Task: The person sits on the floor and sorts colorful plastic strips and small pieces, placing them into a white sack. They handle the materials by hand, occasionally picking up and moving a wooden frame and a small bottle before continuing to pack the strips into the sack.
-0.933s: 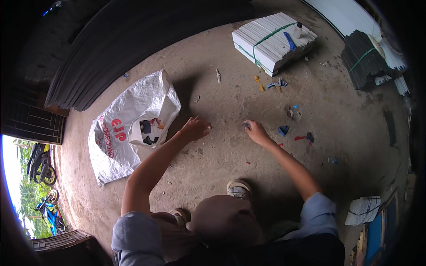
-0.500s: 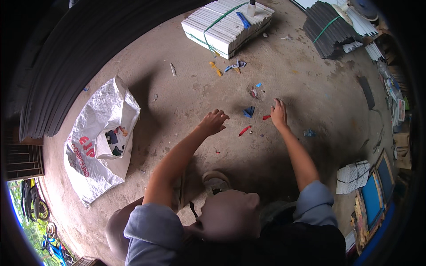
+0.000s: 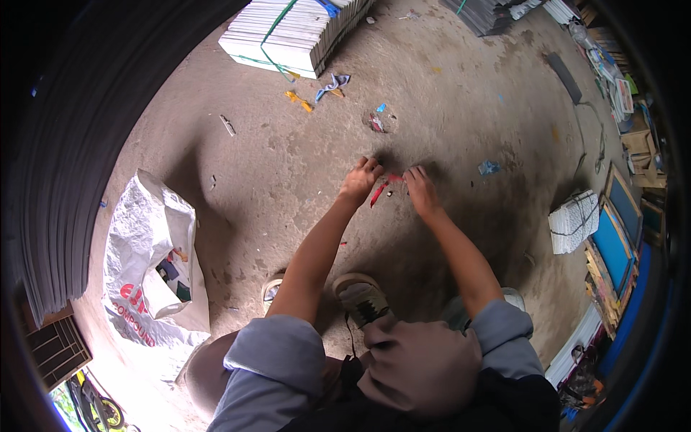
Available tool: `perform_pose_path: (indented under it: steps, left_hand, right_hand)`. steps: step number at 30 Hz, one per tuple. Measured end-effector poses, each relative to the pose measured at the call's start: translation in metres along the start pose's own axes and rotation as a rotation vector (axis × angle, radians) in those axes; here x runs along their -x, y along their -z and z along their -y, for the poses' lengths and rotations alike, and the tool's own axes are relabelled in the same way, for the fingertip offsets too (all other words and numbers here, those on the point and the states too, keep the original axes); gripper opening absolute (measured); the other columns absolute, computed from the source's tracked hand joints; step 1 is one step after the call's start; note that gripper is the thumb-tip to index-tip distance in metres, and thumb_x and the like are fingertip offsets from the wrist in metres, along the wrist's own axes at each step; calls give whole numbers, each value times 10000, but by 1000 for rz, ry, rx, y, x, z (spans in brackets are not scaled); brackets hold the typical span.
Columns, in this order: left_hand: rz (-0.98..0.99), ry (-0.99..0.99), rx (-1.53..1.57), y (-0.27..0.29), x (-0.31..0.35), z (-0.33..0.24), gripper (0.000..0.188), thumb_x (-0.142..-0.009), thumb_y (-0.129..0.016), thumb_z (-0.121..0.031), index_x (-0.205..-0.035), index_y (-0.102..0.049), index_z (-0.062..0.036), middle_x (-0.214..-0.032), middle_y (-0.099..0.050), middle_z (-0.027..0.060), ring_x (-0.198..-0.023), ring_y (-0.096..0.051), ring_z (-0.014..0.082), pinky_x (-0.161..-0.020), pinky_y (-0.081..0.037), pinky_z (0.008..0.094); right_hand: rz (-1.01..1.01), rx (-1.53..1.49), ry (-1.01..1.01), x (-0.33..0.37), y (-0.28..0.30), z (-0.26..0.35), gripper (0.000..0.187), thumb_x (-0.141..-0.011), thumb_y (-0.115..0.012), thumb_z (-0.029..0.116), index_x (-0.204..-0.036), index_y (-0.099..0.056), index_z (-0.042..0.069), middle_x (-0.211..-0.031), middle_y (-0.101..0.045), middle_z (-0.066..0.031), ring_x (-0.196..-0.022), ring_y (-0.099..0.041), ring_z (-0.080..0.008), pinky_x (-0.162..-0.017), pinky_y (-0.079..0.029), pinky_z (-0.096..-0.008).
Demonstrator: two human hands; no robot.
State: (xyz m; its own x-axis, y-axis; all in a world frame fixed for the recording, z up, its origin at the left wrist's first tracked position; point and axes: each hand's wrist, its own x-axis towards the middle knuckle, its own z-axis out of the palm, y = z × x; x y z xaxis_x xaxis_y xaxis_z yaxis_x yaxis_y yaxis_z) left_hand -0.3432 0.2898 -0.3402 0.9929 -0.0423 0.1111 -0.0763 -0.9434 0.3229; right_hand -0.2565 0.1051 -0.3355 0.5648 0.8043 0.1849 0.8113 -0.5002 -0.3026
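My left hand point(image 3: 361, 179) is low over the concrete floor, its fingers curled down; whatever is under the fingertips is hidden. Close by on its right, my right hand point(image 3: 419, 189) has bent fingers meeting a blurred red scrap point(image 3: 395, 178), which seems pinched at its end. Between the hands and slightly nearer to me lies a second red strip point(image 3: 378, 194), with a tiny dark bit point(image 3: 389, 193) beside it. Beyond them, a shallow hole point(image 3: 376, 124) in the floor holds some litter, and a light blue scrap point(image 3: 381, 108) lies at its edge.
An open white woven sack point(image 3: 129, 252) with scraps inside stands at left. Strapped white sheets point(image 3: 277, 43) lie far off, near yellow point(image 3: 298, 100) and grey-blue point(image 3: 332, 87) scraps. A crumpled blue piece point(image 3: 489, 168) and a tied white bundle point(image 3: 574, 222) are at right. Dark stacked sheets point(image 3: 72, 144) line the left.
Both hands have come closer together. The dark blue scrap between them no longer shows, and the red scrap by my right hand has shifted left with it. The view has tilted toward me.
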Motion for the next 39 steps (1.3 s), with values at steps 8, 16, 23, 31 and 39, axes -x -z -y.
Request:
perform_pose_path:
  steps: [8, 16, 23, 31, 39]
  left_hand:
    - [-146, 73, 293, 3, 15, 6, 191, -750, -555, -82, -938, -569, -117, -947, -536, 68, -906, -543, 270, -750, -489, 365]
    - [-170, 208, 117, 2, 31, -59, 296, -729, -655, -226, -1000, -538, -197, -1021, -489, 40, -984, -477, 246, -824, -447, 378]
    - [-198, 202, 230, -20, 37, -44, 250, -702, -575, -35, -927, -616, -138, -956, -510, 20, -935, -486, 249, -790, -478, 312]
    - [-190, 41, 102, -17, 44, -27, 302, -735, -558, -46, -1015, -599, -149, -976, -516, 28, -924, -504, 249, -814, -468, 331]
    - [-196, 127, 373, 5, 35, -20, 185, -750, -616, -111, -934, -598, -110, -829, -575, 99, -817, -559, 293, -709, -482, 377]
  right_hand:
    - [-39, -222, -431, -5, 24, 36, 257, -699, -638, 2, -942, -587, 69, -929, -562, -98, -944, -516, -274, -784, -448, -368]
    - [-35, 100, -154, 37, 18, 51, 361, -730, -622, 85, -1087, -572, 91, -1038, -535, -80, -1012, -487, -267, -828, -442, -371]
    - [-44, -108, -121, 44, 9, 50, 248, -726, -607, 56, -971, -571, 59, -972, -548, -95, -968, -501, -272, -805, -453, -357]
    - [15, -121, -260, 36, 20, 54, 166, -752, -598, 47, -911, -561, 22, -909, -556, -138, -925, -511, -310, -760, -445, -394]
    - [-56, -299, -452, 55, 65, 35, 206, -733, -620, 9, -930, -557, 16, -914, -555, -159, -895, -535, -337, -765, -441, -404]
